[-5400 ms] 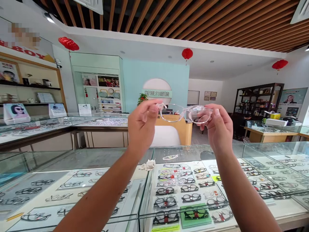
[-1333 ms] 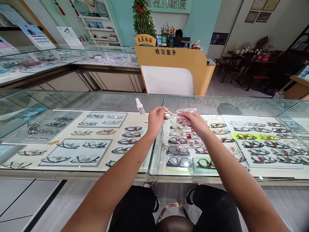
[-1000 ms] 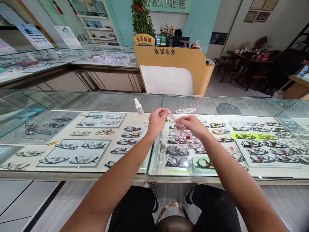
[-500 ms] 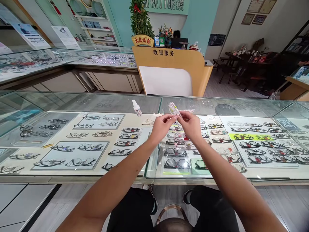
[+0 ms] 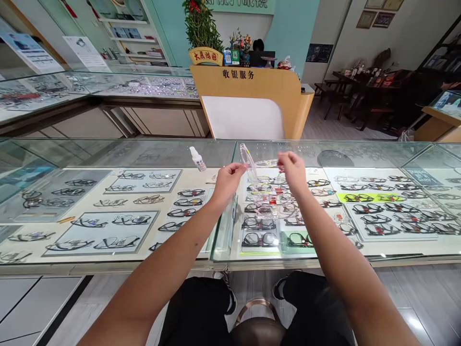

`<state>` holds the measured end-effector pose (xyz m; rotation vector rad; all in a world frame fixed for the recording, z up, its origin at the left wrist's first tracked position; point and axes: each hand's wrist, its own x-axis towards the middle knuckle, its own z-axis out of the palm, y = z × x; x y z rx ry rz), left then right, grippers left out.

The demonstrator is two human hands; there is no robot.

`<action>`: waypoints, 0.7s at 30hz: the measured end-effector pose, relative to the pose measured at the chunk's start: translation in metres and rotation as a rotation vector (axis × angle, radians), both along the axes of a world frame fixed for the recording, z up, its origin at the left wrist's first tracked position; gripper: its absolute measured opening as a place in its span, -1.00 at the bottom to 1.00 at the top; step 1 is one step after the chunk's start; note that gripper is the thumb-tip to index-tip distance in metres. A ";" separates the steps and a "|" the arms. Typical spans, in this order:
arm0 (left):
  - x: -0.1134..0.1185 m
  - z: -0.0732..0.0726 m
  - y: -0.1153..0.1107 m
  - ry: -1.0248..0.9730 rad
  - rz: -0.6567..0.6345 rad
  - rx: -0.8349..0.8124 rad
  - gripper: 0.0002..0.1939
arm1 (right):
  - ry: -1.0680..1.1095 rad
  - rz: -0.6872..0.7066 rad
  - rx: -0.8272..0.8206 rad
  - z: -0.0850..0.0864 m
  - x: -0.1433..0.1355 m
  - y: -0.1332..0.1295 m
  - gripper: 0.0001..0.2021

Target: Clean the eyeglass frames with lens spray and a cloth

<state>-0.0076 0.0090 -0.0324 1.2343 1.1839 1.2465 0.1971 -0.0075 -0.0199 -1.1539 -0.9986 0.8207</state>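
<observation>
Clear-framed eyeglasses are held up over the glass counter, their front tilted on edge and a see-through temple reaching to the right. My left hand pinches the rim side of the frame between thumb and fingers. At the far end of that temple, my right hand has its fingertips closed, slightly blurred. A white spray bottle stands on the counter to the left of my left hand. Behind that hand, a pale cloth is mostly hidden.
Under the glass top lie rows of eyeglasses, including black frames on the right and more on grey trays at left. A wooden cashier desk stands beyond the counter. Below me is a round stool.
My hands have moved apart, the right one going rightward along the temple. The eyeglasses, bunched between both hands before, now show spread open. The view has shifted slightly.
</observation>
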 end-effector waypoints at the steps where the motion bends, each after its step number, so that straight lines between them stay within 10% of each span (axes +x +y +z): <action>1: -0.002 -0.001 0.002 0.006 0.009 0.021 -0.73 | 0.128 -0.040 -0.056 0.000 0.012 0.007 -0.64; 8: -0.012 0.016 0.023 0.368 -0.121 0.335 -0.82 | 0.543 -0.072 -0.106 -0.013 0.065 0.029 -0.31; 14: 0.034 0.048 0.069 0.909 -0.458 0.435 -0.91 | 0.599 0.043 -0.018 -0.013 0.067 0.028 -0.27; 21: 0.084 0.029 0.087 1.131 -0.587 0.409 -0.96 | 0.624 0.264 0.051 -0.005 0.064 0.023 -0.17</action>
